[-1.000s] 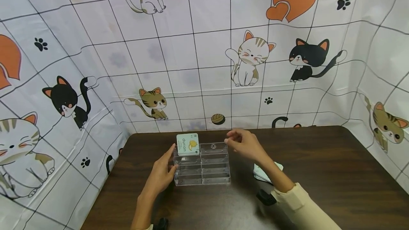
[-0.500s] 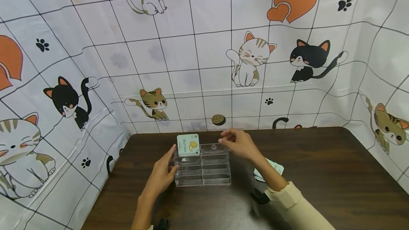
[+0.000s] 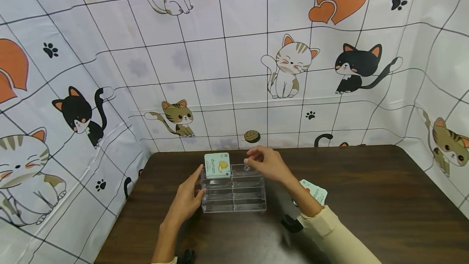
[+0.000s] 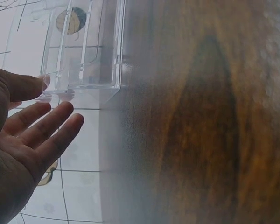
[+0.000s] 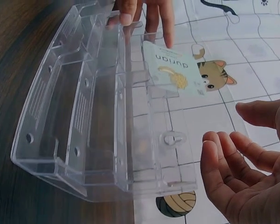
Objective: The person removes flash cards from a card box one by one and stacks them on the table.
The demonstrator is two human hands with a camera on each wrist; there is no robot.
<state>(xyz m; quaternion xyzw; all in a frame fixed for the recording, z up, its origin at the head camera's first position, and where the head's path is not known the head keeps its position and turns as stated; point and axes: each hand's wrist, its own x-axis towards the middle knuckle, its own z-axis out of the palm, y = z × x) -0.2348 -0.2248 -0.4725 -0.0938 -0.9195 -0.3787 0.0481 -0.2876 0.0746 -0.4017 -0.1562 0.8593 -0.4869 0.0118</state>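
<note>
A clear plastic tiered rack point(image 3: 233, 194) with two columns of slots stands on the table. In its top left slot a pale green card point(image 3: 218, 165) marked "durian" stands upright, showing a yellow fruit. My left hand point(image 3: 185, 196) is at the rack's left end, thumb and fingertips touching it; in the left wrist view its fingers point(image 4: 60, 135) are mostly straight. My right hand point(image 3: 269, 164) hovers by the rack's top right slot, fingers loosely bent, with nothing between them in the right wrist view. Partly under my right forearm lies a small stack of cards point(image 3: 316, 191), the top one showing red fruit.
The dark wooden table point(image 3: 373, 199) extends right and in front of the rack. Behind it hangs a white gridded cloth point(image 3: 227, 60) printed with cats, hearts and paw prints. A black wrist strap point(image 3: 292, 223) is on my right wrist.
My right hand has moved a little left, from beside the rack's right end to over its top right slot. More of the card stack shows. The left hand and durian card stay in place.
</note>
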